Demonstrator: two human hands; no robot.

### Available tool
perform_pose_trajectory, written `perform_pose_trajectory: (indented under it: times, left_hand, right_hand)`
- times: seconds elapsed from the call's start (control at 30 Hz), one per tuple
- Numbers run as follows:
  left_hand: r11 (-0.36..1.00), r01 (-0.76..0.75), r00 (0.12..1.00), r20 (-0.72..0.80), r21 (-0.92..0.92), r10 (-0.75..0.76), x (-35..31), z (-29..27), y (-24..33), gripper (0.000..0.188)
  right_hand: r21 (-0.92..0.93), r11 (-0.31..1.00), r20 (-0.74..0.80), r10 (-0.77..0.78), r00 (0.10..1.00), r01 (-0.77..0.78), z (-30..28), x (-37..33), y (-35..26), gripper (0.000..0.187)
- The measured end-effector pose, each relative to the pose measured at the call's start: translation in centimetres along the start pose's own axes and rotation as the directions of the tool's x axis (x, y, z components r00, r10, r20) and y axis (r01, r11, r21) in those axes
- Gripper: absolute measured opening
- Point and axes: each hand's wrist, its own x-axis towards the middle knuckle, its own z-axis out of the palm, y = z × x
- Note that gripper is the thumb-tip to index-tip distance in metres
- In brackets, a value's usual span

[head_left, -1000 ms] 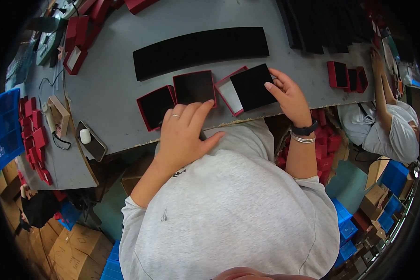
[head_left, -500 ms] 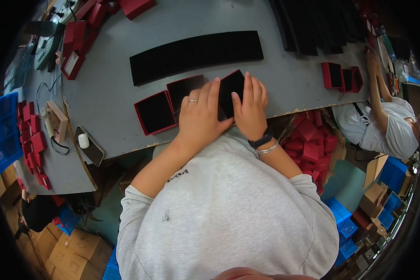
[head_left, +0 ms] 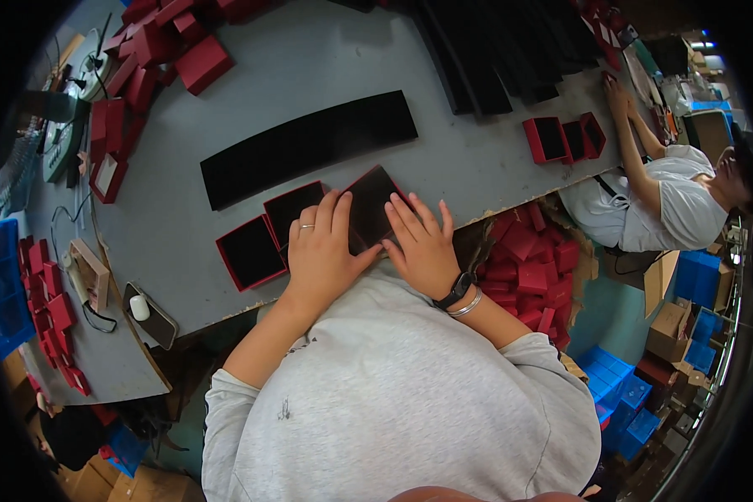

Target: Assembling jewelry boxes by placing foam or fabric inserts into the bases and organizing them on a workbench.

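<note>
A red box with a dark lining [head_left: 380,194] lies turned on the table between my hands. My left hand [head_left: 322,243], with a ring, lies along its left side, fingers stretched out and thumb near its close corner. On its right side rests my right hand [head_left: 425,251], fingers spread with the tips over the rim and thumb towards the left one. Both hands are open and hide the near part of the box. Left of it are two more red boxes lined in black, a middle one [head_left: 293,206] partly under my left fingers and a left one [head_left: 253,253].
A long black strip [head_left: 309,146] lies beyond the boxes; more black strips [head_left: 494,58] lie far right. Red boxes [head_left: 205,65] are heaped far left. Three lined boxes [head_left: 549,140] stand near a co-worker [head_left: 661,192]. A phone [head_left: 161,320] lies at the table's left edge.
My right fingers have spread over the box's right side, and the box between my hands now shows more of its lining and red rim. The whole view has shifted and turned slightly.
</note>
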Motion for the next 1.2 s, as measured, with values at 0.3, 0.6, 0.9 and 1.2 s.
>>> perform_pose_trajectory:
  times: [0.3, 0.6, 0.9, 1.2]
  left_hand:
    - [0.997, -0.022, 1.0, -0.007, -0.075, 0.022, 1.1, 0.1, 0.2, 0.091]
    - [0.999, -0.015, 1.0, -0.008, -0.035, 0.014, 0.1, -0.5, 0.5, 0.089]
    - [0.999, 0.008, 1.0, 0.008, -0.038, -0.007, -0.1, -0.2, 0.8, 0.094]
    - [0.998, 0.008, 1.0, 0.02, -0.056, -0.007, -0.1, -0.6, 0.7, 0.092]
  right_hand:
    - [0.051, 0.995, -0.012, -0.089, 0.996, 0.09, -0.9, -0.4, 0.1, 0.032]
    - [0.039, 0.974, 0.018, -0.225, 0.974, 0.224, 0.1, 2.6, 0.8, 0.071]
    - [-0.067, 0.985, 0.026, -0.159, 0.987, 0.161, 0.7, 2.4, 0.3, 0.062]
    - [-0.055, 0.958, -0.01, -0.282, 0.959, 0.282, 2.1, 2.5, -0.4, 0.081]
